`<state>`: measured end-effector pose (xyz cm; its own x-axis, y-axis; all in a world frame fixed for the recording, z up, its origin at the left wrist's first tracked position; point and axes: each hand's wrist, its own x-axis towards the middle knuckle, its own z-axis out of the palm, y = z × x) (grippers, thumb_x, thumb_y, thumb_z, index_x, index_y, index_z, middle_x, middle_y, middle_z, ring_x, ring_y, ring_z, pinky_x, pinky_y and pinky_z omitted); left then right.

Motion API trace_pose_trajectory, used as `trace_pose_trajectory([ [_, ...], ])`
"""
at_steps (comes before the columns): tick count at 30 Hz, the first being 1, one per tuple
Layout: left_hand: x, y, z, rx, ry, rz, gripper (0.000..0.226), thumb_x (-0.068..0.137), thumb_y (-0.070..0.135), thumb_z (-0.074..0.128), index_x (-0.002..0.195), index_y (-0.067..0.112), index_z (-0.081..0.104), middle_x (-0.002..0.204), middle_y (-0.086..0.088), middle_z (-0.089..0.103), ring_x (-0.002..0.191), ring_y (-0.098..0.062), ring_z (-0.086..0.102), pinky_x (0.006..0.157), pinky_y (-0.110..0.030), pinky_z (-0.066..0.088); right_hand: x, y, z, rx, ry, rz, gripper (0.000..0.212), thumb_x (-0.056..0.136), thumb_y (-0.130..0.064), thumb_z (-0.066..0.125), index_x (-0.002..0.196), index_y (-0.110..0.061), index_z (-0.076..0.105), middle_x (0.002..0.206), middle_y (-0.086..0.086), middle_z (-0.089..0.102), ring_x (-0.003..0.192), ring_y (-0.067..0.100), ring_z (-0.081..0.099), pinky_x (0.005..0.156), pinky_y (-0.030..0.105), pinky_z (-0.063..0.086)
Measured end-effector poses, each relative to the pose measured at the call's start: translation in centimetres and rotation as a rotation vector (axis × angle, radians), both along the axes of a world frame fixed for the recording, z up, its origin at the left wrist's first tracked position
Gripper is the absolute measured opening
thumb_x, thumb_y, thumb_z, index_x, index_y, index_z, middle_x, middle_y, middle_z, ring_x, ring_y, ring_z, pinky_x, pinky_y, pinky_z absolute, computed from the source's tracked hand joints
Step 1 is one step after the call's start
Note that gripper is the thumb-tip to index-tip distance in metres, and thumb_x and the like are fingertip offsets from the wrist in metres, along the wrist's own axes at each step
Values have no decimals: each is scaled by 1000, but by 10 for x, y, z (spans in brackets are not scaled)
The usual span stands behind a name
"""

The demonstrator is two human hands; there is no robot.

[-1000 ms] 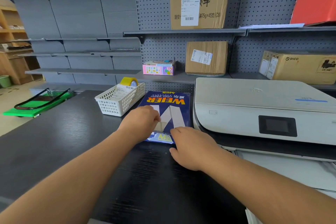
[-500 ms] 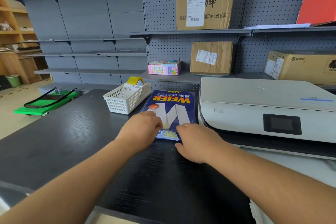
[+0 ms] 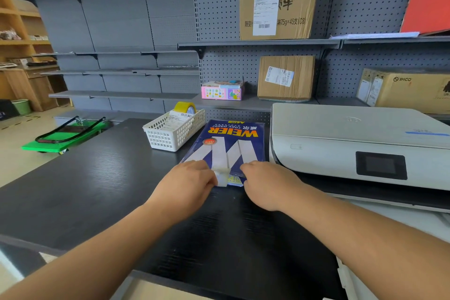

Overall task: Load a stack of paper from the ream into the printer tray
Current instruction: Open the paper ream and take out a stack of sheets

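A blue wrapped ream of copy paper (image 3: 231, 143) lies flat on the dark table (image 3: 97, 178), just left of the white printer (image 3: 353, 139). My left hand (image 3: 187, 187) and my right hand (image 3: 267, 185) both rest on the ream's near end, fingers curled onto the wrapper. A small pale flap of wrapper (image 3: 222, 178) shows between them, pinched at my left fingertips. The printer's paper tray (image 3: 389, 217) juts out white at the lower right, below the printer's dark slot. My fingertips are hidden against the ream.
A white plastic basket (image 3: 170, 134) with a yellow tape roll (image 3: 185, 107) stands just left of the ream. Grey shelves behind hold cardboard boxes (image 3: 286, 78) and a pink box (image 3: 222, 91). A green trolley (image 3: 65, 134) sits on the floor at left.
Both hands have slid a little further onto the ream's near end, and the pale flap between them now stands out more. The camera has shifted slightly left.
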<state>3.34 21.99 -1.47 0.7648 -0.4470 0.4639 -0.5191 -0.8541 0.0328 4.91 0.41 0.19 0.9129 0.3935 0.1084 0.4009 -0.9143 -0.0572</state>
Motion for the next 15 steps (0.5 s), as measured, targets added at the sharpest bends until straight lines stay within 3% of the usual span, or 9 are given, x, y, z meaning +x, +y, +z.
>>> trace_pose_trajectory([
  [7,-13,5,-3,33,-2,-30,20,86,22,54,86,27,73,84,7,65,79,-19,62,73,-36,52,4,3,0,-8,-1,-6,28,99,-23,45,126,-19,54,127,5,61,108,27,59,83,41,55],
  [15,-16,7,0,30,61,-46,22,85,25,53,89,29,74,87,8,65,83,-16,62,76,-33,52,7,6,2,-41,-26,-16,29,98,-28,51,127,-20,53,128,4,62,109,26,61,85,44,57],
])
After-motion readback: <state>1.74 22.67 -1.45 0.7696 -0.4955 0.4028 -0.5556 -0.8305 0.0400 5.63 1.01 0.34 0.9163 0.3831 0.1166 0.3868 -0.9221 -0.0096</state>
